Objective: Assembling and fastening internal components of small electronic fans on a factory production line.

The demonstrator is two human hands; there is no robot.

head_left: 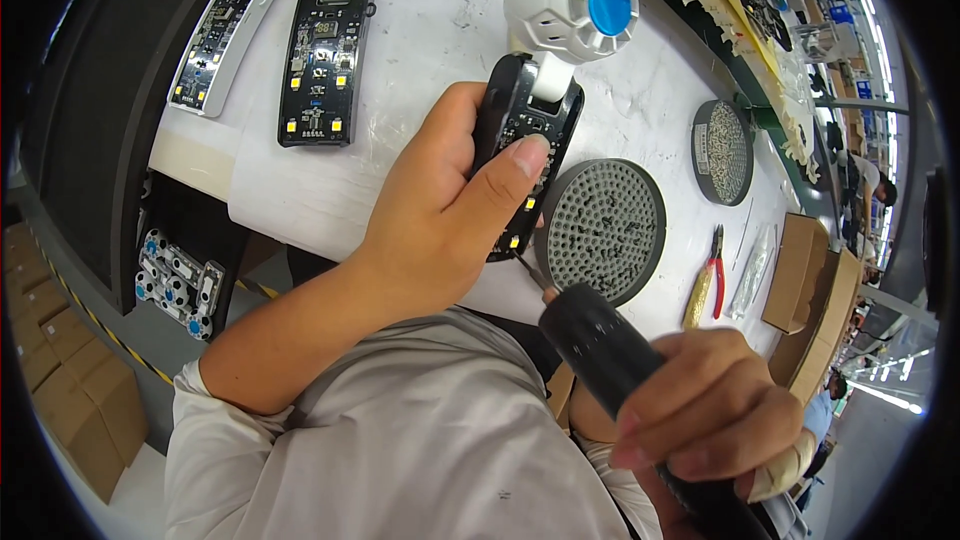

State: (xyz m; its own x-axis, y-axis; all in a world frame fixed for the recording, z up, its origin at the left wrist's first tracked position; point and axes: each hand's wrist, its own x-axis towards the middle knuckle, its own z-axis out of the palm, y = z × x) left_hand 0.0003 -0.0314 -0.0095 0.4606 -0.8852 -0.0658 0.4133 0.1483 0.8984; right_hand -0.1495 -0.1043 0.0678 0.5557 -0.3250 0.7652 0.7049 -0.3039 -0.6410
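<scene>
My left hand (440, 195) is wrapped round a black handheld device body (547, 145), its thumb lying over the exposed circuit board. A white slotted round head with a blue centre (570, 2) joins the far end of that body. In my right hand (715, 405) is a black electric screwdriver (605, 350). Its thin bit points at the near end of the board, beside a yellow LED; whether the tip touches a screw is too small to tell. Right of the device lies a round grey tray of holes (605, 230), with small dark screws in some of them.
Two similar devices with bare boards, one dark (322, 65) and one white-edged (222, 45), lie at the far left. A second round tray (722, 153), red-handled pliers (716, 275) and an open cardboard box (808, 280) are on the right. Below the table's left edge sit more units (180, 285).
</scene>
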